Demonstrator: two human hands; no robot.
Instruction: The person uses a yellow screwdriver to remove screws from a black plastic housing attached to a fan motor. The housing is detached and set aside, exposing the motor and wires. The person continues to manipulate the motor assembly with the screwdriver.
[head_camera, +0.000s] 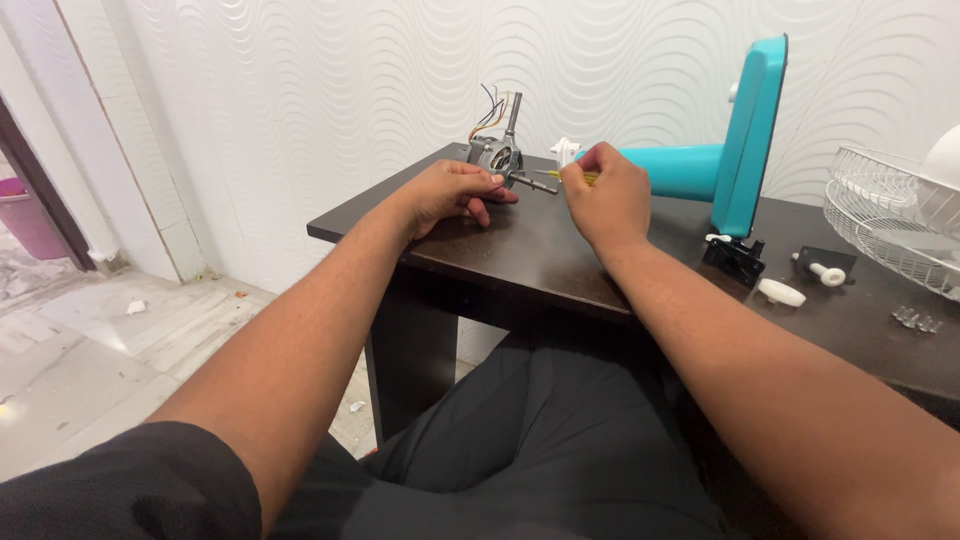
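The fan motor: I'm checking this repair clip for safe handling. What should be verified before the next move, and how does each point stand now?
1. Left hand steadies the motor on the table: ok.
2. Right hand holds the yellow-handled tool toward the shaft: ok.
3. Tool tip seated on the part: cannot tell.
4. Motor wires away from the fingers: ok.
5. Small loose parts away from the table edge: ok.
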